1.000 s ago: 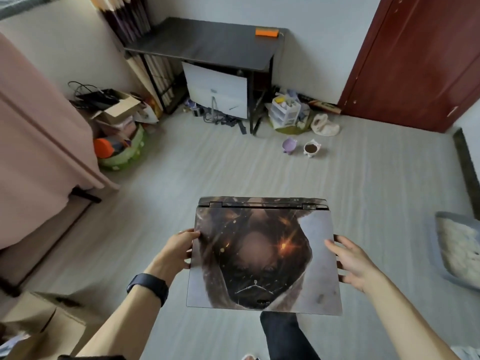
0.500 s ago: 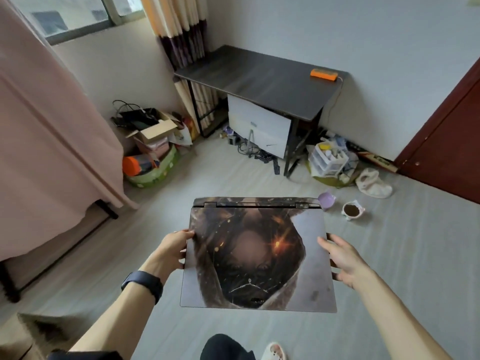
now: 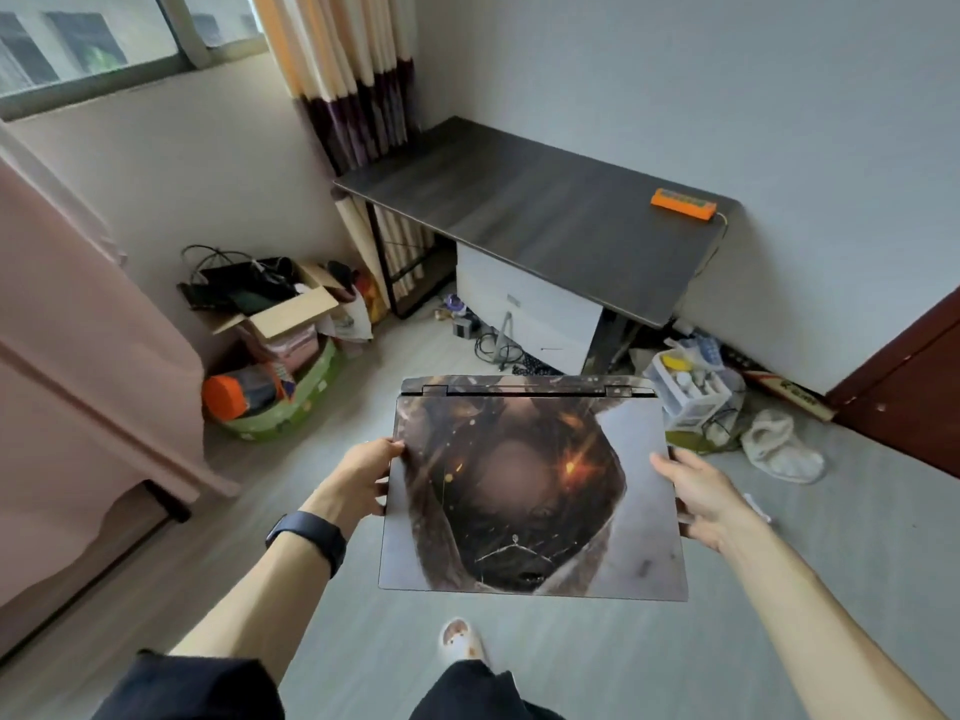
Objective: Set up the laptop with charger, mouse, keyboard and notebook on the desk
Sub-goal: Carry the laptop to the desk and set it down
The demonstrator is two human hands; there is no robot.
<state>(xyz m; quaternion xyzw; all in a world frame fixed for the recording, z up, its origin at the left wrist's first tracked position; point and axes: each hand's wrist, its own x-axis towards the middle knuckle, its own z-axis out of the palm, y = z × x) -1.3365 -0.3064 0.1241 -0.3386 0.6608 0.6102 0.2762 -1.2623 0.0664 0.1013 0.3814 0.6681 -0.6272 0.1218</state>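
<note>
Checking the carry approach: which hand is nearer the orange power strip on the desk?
Right. The right hand grips the laptop edge below the orange power strip; the left hand holds the opposite edge, farther away.

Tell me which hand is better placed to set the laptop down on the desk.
Neither alone. The left hand and right hand each keep a grip on one side edge of the closed laptop. If one must lead, probably the right: the desk lies ahead and to the right.
</note>
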